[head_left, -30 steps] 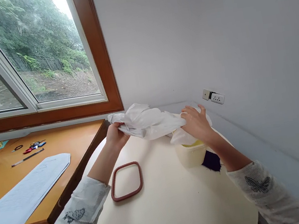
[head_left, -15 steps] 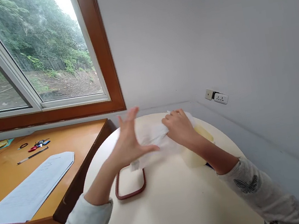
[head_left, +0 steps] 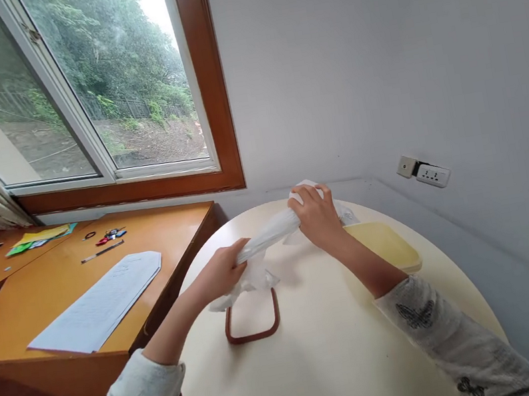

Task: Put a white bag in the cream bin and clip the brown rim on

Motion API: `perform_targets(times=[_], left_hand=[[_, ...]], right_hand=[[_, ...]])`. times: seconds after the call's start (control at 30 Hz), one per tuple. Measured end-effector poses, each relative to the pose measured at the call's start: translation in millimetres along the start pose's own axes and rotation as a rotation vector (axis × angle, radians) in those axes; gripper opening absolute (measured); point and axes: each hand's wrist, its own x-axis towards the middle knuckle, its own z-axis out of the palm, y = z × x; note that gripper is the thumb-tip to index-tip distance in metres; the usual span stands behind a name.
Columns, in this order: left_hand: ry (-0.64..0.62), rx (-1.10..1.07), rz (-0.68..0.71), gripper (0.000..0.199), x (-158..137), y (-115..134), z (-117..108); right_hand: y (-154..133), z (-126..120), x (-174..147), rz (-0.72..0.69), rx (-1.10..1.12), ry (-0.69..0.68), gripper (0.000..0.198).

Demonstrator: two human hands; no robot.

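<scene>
A translucent white plastic bag [head_left: 270, 232] is stretched and bunched lengthwise between my hands above the round table. My left hand [head_left: 225, 268] is closed round its left end, and loose crumpled plastic hangs below the fist. My right hand [head_left: 316, 213] grips the other end, with more of the bag sticking out behind the fingers. Under the hanging plastic lies a brown rounded-square ring [head_left: 256, 336], its far side covered. To the right, partly behind my right forearm, is a pale yellow plastic container or lid [head_left: 387, 245].
The round cream table [head_left: 323, 364] stands against the wall. At left, a wooden desk [head_left: 178, 229] holds papers [head_left: 103, 299], a pen [head_left: 102, 251], keys [head_left: 111, 236] and coloured sheets [head_left: 40, 237]. A wall socket [head_left: 433, 175] is at right.
My left hand, spread open before, has closed on the bag's left end. The bag is now pulled into a narrow bundle. My right hand keeps its grip. The view has turned left.
</scene>
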Motion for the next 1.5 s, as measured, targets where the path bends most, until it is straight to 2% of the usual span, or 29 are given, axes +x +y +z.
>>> perform_targets(times=[0.17, 0.27, 0.33, 0.43, 0.57, 0.67, 0.73, 0.87, 1.0, 1.13, 1.33, 1.5], left_hand=[[0.109, 0.012, -0.072, 0.074, -1, -31, -14], [0.139, 0.090, -0.108, 0.080, 8, -57, -12], [0.146, 0.168, -0.175, 0.079, 15, -76, -9], [0.128, 0.311, -0.330, 0.074, 26, -100, 0], [0.098, 0.390, -0.469, 0.070, 34, -125, 15], [0.063, 0.436, -0.543, 0.070, 38, -140, 27], [0.035, 0.464, -0.583, 0.070, 40, -149, 35], [-0.038, 0.508, -0.644, 0.062, 42, -164, 49], [-0.087, 0.544, -0.657, 0.041, 44, -170, 62], [-0.089, 0.580, -0.652, 0.033, 47, -169, 72], [-0.065, 0.614, -0.605, 0.065, 54, -156, 72], [-0.037, 0.619, -0.383, 0.071, 38, -119, 67]], right_hand=[[0, 47, 2, 0.150, 0.010, -0.112, 0.043], [-9, 70, 2, 0.279, 0.040, -0.134, 0.055], [-18, 79, -1, 0.308, 0.072, -0.128, 0.061], [-35, 85, -12, 0.251, 0.138, -0.125, 0.063], [-53, 85, -34, 0.164, 0.231, -0.176, 0.055], [-68, 82, -54, 0.091, 0.347, -0.262, 0.044], [-80, 80, -69, -0.004, 0.467, -0.341, 0.040], [-102, 75, -104, -0.198, 0.679, -0.473, 0.042], [-109, 76, -130, -0.171, 0.746, -0.490, 0.030], [-101, 79, -138, -0.066, 0.728, -0.465, 0.022], [-91, 74, -136, 0.002, 0.650, -0.442, 0.021], [-77, 43, -134, 0.002, 0.580, -0.314, 0.028]])
